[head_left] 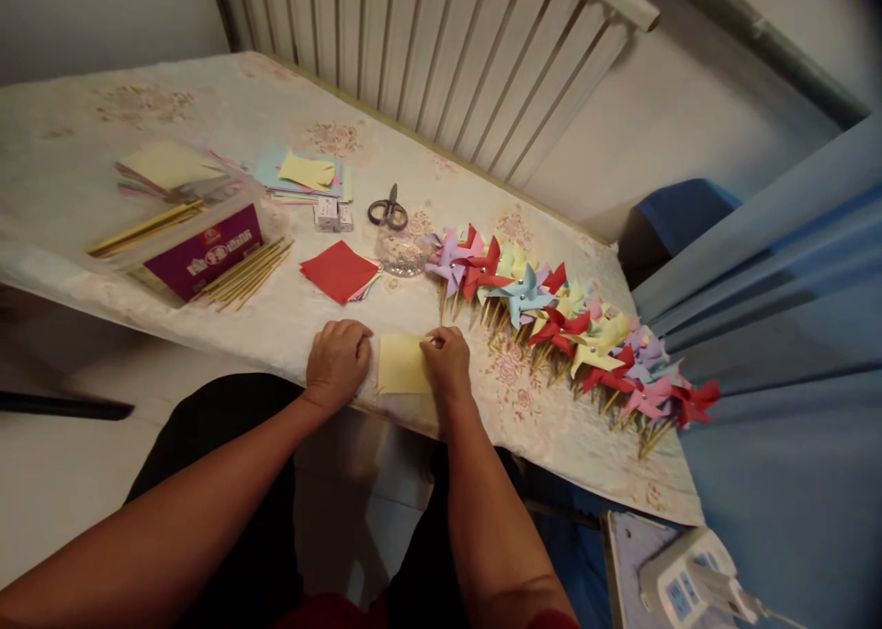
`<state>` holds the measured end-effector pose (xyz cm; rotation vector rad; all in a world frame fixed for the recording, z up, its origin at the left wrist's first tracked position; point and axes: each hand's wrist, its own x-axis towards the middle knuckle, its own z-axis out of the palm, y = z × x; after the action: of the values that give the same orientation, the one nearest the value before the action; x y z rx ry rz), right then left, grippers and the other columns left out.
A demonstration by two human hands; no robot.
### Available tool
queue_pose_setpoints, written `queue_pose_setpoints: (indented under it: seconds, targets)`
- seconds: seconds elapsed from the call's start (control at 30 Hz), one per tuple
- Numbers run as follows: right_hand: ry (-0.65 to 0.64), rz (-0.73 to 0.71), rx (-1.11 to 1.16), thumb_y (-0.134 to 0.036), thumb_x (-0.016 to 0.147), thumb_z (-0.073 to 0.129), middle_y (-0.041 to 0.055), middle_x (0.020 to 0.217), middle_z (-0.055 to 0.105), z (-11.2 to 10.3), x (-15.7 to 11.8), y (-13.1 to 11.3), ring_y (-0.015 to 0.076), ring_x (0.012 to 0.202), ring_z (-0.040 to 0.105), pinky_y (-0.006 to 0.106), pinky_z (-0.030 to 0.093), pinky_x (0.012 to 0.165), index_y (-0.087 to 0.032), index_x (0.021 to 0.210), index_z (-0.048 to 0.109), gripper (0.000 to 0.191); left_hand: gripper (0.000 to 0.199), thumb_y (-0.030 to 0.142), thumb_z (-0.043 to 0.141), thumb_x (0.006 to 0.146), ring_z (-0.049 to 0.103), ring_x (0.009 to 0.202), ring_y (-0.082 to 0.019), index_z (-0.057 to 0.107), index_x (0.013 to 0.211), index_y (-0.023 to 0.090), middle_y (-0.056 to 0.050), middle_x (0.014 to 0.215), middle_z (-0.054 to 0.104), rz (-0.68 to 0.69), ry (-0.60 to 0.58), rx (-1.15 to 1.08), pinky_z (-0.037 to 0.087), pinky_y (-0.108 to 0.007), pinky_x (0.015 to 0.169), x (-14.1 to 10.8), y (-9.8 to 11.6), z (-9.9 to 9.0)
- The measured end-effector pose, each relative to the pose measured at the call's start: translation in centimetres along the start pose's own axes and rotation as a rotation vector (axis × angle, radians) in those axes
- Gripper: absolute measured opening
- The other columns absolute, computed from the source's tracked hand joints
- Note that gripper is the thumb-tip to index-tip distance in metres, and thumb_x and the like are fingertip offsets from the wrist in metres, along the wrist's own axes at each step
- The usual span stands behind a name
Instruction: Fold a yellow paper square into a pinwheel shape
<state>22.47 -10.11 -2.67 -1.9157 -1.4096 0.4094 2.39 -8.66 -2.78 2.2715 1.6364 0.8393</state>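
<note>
A yellow paper square (402,365) lies flat near the table's front edge, between my hands. My left hand (338,363) rests closed on the cloth just left of the paper, and whatever its curled fingers may hold is hidden. At the paper's right side, my right hand (447,361) is pinched, with its fingertips over the upper right part of the square; a small item at the fingertips is too tiny to name. Behind the paper sit a stack of squares with red on top (340,272) and a clear bag of small shiny pieces (402,253).
Many finished paper pinwheels (565,324) on sticks fill the right side. Black scissors (388,210), small boxes (333,215) and pastel papers (307,173) lie farther back. To the left is a plastic container (205,249) with wooden sticks (246,275) beside it.
</note>
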Motion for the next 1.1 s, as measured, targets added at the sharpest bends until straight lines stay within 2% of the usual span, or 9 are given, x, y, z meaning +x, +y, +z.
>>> queue_pose_setpoints:
  seconds: [0.1, 0.27, 0.43, 0.57, 0.73, 0.9, 1.1]
  targets:
    - [0.043, -0.020, 0.079, -0.018, 0.070, 0.058, -0.0036, 0.070, 0.052, -0.5, 0.0, 0.2, 0.0130, 0.063, 0.049, 0.026, 0.039, 0.066, -0.020, 0.068, 0.064, 0.007, 0.021, 0.019, 0.043, 0.086, 0.058, 0.098, -0.025, 0.063, 0.093, 0.016, -0.010, 0.096, 0.067, -0.024, 0.019, -0.141, 0.045, -0.040, 0.091, 0.6, -0.3, 0.1]
    - [0.117, 0.001, 0.151, -0.021, 0.071, 0.056, -0.0046, 0.063, 0.053, -1.1, -0.2, 0.2, 0.0132, 0.062, 0.048, 0.025, 0.038, 0.064, -0.020, 0.067, 0.062, 0.007, 0.023, 0.023, 0.041, 0.086, 0.061, 0.093, -0.022, 0.062, 0.092, 0.017, -0.009, 0.095, 0.066, -0.078, 0.022, -0.319, 0.048, -0.036, 0.088, 1.5, -0.2, 0.7]
    - [0.089, 0.039, 0.228, -0.025, 0.071, 0.057, -0.0060, 0.058, 0.052, -1.4, -0.6, -0.4, 0.0121, 0.058, 0.046, 0.024, 0.036, 0.061, -0.020, 0.066, 0.062, 0.009, 0.023, 0.027, 0.042, 0.083, 0.062, 0.092, -0.021, 0.062, 0.089, 0.018, -0.008, 0.092, 0.067, -0.112, -0.006, -0.408, 0.047, -0.036, 0.089, 3.2, 1.0, 1.3]
    - [0.053, 0.085, 0.340, -0.028, 0.070, 0.060, -0.0062, 0.058, 0.053, -2.2, -0.4, -1.0, 0.0114, 0.056, 0.045, 0.024, 0.036, 0.057, -0.020, 0.068, 0.063, 0.009, 0.029, 0.038, 0.046, 0.084, 0.062, 0.088, -0.021, 0.063, 0.094, 0.016, -0.008, 0.094, 0.067, -0.127, -0.088, -0.522, 0.049, -0.035, 0.084, 4.9, 1.9, 1.4]
    - [0.013, 0.129, 0.416, -0.030, 0.066, 0.064, -0.0052, 0.058, 0.055, -2.8, 0.7, -1.2, 0.0119, 0.056, 0.046, 0.023, 0.037, 0.056, -0.020, 0.069, 0.063, 0.011, 0.043, 0.054, 0.051, 0.083, 0.064, 0.089, -0.021, 0.064, 0.102, 0.017, -0.006, 0.093, 0.070, -0.137, -0.267, -0.707, 0.049, -0.033, 0.081, 6.2, 1.8, 1.0]
    - [0.040, 0.167, 0.447, -0.035, 0.067, 0.064, -0.0044, 0.061, 0.057, -2.3, 1.9, -0.5, 0.0123, 0.057, 0.047, 0.024, 0.040, 0.057, -0.020, 0.073, 0.064, 0.016, 0.036, 0.046, 0.058, 0.076, 0.063, 0.075, -0.019, 0.066, 0.096, 0.018, -0.002, 0.081, 0.069, -0.158, -0.341, -0.668, 0.049, -0.031, 0.073, 6.7, 1.4, 1.2]
    - [0.241, 0.210, 0.306, -0.032, 0.070, 0.060, -0.0034, 0.061, 0.057, -2.3, 2.8, 0.4, 0.0139, 0.060, 0.051, 0.025, 0.042, 0.060, -0.019, 0.071, 0.064, 0.014, 0.025, 0.035, 0.052, 0.078, 0.065, 0.073, -0.018, 0.067, 0.092, 0.020, -0.002, 0.077, 0.070, -0.100, -0.322, -0.533, 0.046, -0.030, 0.070, 7.0, 1.2, 2.0]
